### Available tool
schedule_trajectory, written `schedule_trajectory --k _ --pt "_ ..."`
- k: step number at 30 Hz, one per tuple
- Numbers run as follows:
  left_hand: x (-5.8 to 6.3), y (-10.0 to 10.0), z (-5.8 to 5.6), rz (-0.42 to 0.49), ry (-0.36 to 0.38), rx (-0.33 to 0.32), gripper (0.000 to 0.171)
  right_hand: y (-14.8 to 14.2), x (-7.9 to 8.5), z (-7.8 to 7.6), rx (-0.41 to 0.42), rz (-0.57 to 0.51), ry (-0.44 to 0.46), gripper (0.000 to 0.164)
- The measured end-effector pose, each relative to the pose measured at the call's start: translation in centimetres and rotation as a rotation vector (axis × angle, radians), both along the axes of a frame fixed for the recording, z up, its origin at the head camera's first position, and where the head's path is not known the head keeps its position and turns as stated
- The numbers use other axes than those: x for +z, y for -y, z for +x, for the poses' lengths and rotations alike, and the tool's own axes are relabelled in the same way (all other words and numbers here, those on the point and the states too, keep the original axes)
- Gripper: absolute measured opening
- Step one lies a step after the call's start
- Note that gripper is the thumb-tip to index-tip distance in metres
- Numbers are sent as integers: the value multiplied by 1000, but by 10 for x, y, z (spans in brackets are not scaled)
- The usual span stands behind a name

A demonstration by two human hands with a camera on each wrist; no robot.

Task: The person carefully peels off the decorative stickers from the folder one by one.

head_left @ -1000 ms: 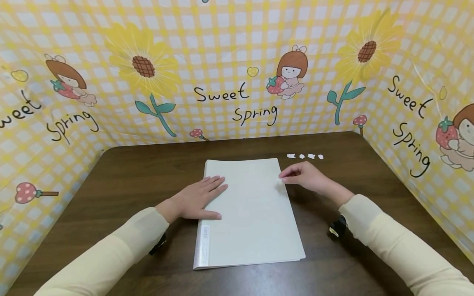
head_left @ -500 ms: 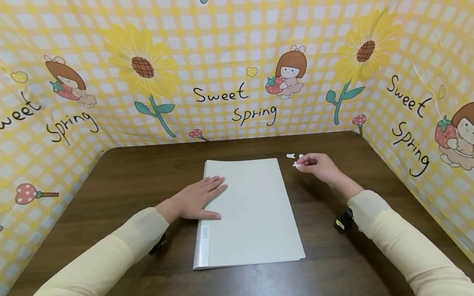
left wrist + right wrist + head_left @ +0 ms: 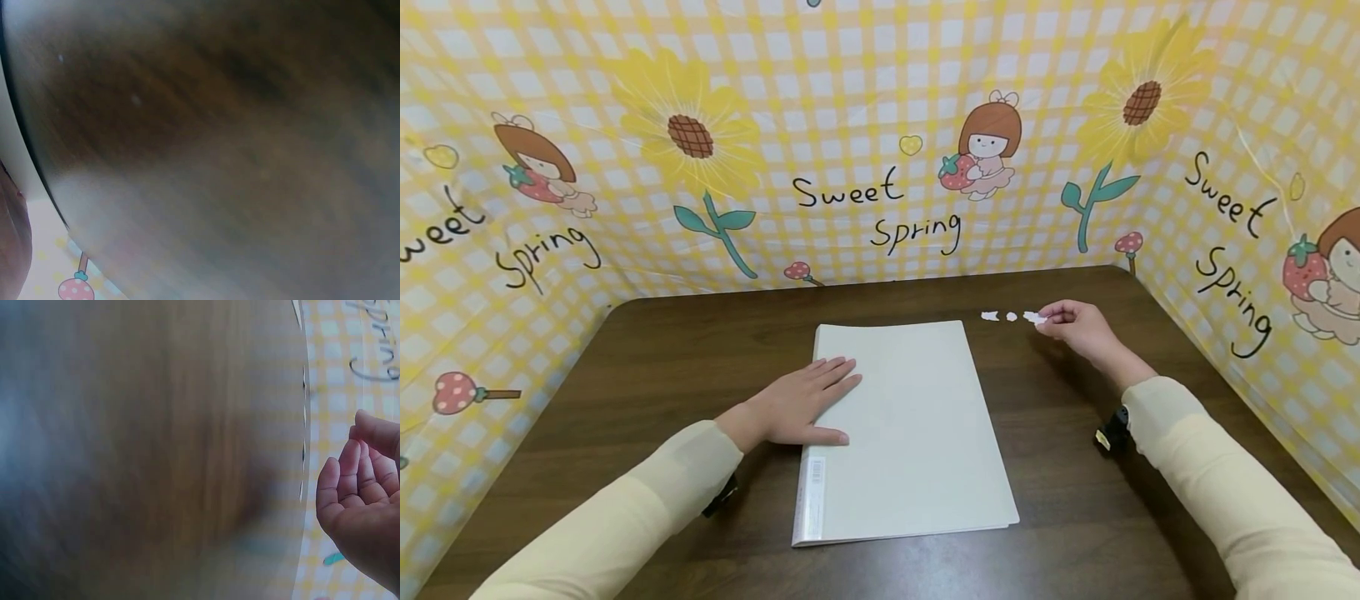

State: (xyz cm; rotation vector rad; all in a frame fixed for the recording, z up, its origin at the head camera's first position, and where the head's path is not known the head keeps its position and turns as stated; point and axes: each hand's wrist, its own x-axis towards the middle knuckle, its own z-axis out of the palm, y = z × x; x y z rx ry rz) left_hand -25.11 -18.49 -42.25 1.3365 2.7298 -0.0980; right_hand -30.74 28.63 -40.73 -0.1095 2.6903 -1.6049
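Observation:
A white folder (image 3: 917, 417) with a barcode label along its spine lies on the dark wooden table. My left hand (image 3: 801, 404) rests flat on the folder's left side, fingers spread; only a sliver of that hand (image 3: 12, 244) shows in the left wrist view. Beyond the folder's far right corner, my right hand (image 3: 1081, 331) pinches a small torn-looking white scrap (image 3: 1041, 319) between thumb and fingertips, close to the row of similar scraps. Two other scraps, one jagged (image 3: 990, 316) and one rounder (image 3: 1012, 317), lie to its left. The fingers hide the row's right end.
The brown table (image 3: 685, 350) runs back to a yellow checked cloth (image 3: 850, 100) with printed sunflowers, which stands around the back and sides. A black wrist camera (image 3: 1112, 431) hangs under the right sleeve.
My right hand has moved from the folder's right edge, away and to the right, up to the row of scraps, carrying its white scrap. The left hand and the folder stay put.

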Motion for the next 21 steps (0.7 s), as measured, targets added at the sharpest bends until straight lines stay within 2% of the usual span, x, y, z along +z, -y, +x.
schedule_trajectory --k 7,13,21 --pt "-2 0 -1 -3 -7 -1 99 -20 -2 -9 -68 8 11 31" --pt "-1 0 -1 3 -7 -5 98 -32 -4 -16 -91 21 36 33" --pt "0 1 -1 9 -1 -3 98 -40 -6 -24 -126 113 39 34"
